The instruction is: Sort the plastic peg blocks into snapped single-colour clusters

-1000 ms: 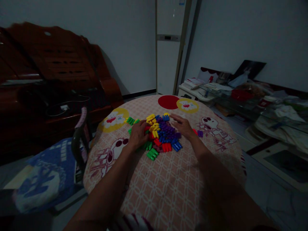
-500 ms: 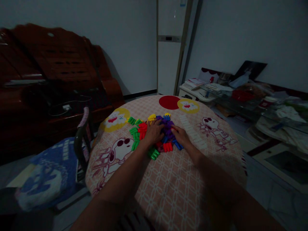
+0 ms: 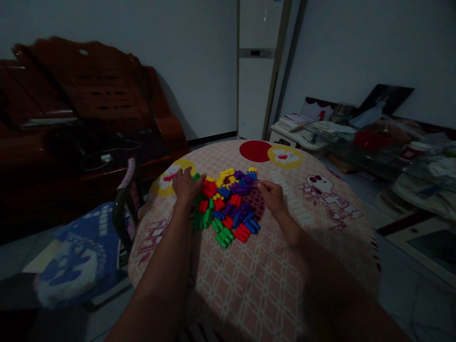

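Flanking colourful pieces (image 3: 225, 199) on tablecloth (image 3: 245, 270), left hand (image 3: 185, 187) spread, right hand (image 3: 273, 197) pinched, holds unclear, bench (image 3: 96, 90) beyond

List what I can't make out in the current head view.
Head view, now:
- Right hand: too small and dim to tell if it grips a purple piece.
- Left hand: its own back hides whatever lies under the palm.
- Plastic pieces: overlap hides their exact number.
- Wooden bench: left end cut off by the picture's edge.
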A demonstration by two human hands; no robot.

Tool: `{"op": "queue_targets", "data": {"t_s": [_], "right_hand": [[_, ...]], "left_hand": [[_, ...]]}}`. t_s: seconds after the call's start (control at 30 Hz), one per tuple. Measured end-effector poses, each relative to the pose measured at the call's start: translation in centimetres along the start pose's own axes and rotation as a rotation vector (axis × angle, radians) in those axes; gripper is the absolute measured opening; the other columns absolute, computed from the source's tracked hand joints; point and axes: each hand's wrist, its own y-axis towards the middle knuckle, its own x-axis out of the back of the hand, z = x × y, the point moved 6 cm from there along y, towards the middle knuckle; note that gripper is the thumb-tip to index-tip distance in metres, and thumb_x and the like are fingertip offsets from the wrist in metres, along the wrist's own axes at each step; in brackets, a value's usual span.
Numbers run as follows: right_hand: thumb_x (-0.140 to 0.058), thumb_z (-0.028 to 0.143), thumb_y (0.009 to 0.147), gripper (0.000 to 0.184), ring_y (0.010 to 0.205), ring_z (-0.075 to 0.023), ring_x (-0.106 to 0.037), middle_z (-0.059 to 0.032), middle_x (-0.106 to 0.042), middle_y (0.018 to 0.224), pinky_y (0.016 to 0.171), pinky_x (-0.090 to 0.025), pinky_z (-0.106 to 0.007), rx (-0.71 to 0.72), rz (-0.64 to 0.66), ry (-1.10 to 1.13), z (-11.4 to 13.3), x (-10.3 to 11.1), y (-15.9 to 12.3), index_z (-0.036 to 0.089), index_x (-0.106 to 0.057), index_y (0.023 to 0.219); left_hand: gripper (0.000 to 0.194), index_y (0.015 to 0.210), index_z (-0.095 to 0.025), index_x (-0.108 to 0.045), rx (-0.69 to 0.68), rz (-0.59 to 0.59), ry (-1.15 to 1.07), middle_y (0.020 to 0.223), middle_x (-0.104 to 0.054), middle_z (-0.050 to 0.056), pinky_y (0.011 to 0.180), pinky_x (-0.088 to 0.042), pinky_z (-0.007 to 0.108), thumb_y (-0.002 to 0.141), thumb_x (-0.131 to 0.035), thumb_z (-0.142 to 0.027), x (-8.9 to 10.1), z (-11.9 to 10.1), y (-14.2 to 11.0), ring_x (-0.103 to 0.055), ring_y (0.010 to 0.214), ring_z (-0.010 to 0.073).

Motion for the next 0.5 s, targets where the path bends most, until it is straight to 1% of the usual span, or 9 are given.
{"op": "queue_targets", "data": {"t_s": [0.03,0.07,0.1,0.17,0.23,0.3,0.4,0.5], "right_hand": [[-0.061,0.039,0.081,0.029,0.095,-0.0258,-0.073,-0.0064,-0.079,0.096,0.093,-0.055,-0.04,-0.025,-0.064,-0.014,-0.5,1.5,0.7,0.019,-0.079,0.093],[-0.062,0.038,0.079,0.029,0.096,-0.0258,-0.072,-0.0072,-0.079,0.096,0.093,-0.054,-0.04,-0.06,-0.108,-0.028,-1.1,2.8,1.2,0.019,-0.079,0.092],[-0.063,0.037,0.078,0.029,0.096,-0.0255,-0.072,-0.0078,-0.079,0.097,0.093,-0.054,-0.041,-0.111,-0.137,-0.041,-1.8,3.8,1.7,0.018,-0.079,0.094],[-0.066,0.035,0.075,0.033,0.095,-0.0244,-0.072,-0.0092,-0.078,0.1,0.091,-0.056,-0.04,-0.239,-0.161,-0.053,-3.1,5.2,2.3,0.017,-0.078,0.1],[-0.068,0.034,0.074,0.041,0.089,-0.0225,-0.073,-0.0101,-0.078,0.101,0.085,-0.057,-0.039,-0.332,-0.136,-0.048,-4.2,5.6,2.4,0.015,-0.075,0.109],[-0.067,0.034,0.075,0.044,0.082,-0.0202,-0.072,-0.0102,-0.078,0.098,0.08,-0.058,-0.038,-0.359,-0.102,-0.031,-4.6,5.5,2.3,0.015,-0.074,0.114],[-0.067,0.034,0.075,0.045,0.079,-0.0186,-0.071,-0.01,-0.078,0.095,0.079,-0.058,-0.036,-0.348,-0.075,-0.007,-4.6,5.2,2.1,0.014,-0.073,0.115],[-0.068,0.036,0.075,0.045,0.081,-0.0193,-0.071,-0.0107,-0.078,0.095,0.078,-0.057,-0.035,-0.343,-0.066,0.008,-4.6,5.2,2.0,0.014,-0.073,0.114]], "left_hand": [[0.071,0.138,-0.007,-0.051,0.059,0.057,0.012,0.148,-0.049,0.027,0.109,-0.039,0.063,0.088,-0.061,-0.056,-0.4,0.5,0.2,-0.045,0.136,0.048],[0.073,0.139,-0.007,-0.051,0.086,0.123,0.019,0.145,-0.052,0.028,0.105,-0.042,0.062,0.088,-0.06,-0.058,-1.0,0.7,0.4,-0.049,0.133,0.0473],[0.071,0.139,-0.008,-0.051,0.074,0.187,0.017,0.141,-0.056,0.027,0.104,-0.044,0.059,0.089,-0.058,-0.058,-1.7,0.5,0.4,-0.052,0.13,0.0445],[0.062,0.136,-0.013,-0.056,-0.042,0.268,-0.012,0.134,-0.063,0.021,0.104,-0.046,0.05,0.092,-0.053,-0.056,-3.0,-1.0,0.3,-0.058,0.125,0.0362],[0.054,0.133,-0.018,-0.061,-0.213,0.325,-0.055,0.131,-0.066,0.015,0.106,-0.046,0.044,0.093,-0.048,-0.053,-4.1,-3.2,-0.3,-0.06,0.123,0.0304],[0.052,0.13,-0.019,-0.064,-0.365,0.383,-0.089,0.13,-0.067,0.012,0.107,-0.047,0.042,0.093,-0.049,-0.051,-4.8,-5.4,-1.3,-0.061,0.122,0.0284],[0.05,0.13,-0.02,-0.065,-0.563,0.421,-0.144,0.134,-0.065,0.01,0.11,-0.046,0.04,0.088,-0.058,-0.046,-4.8,-8.3,-3.4,-0.06,0.125,0.0276],[0.046,0.133,-0.022,-0.063,-0.721,0.444,-0.165,0.137,-0.063,0.009,0.114,-0.042,0.043,0.09,-0.058,-0.039,-4.4,-10.9,-5.9,-0.057,0.13,0.0268]]}}
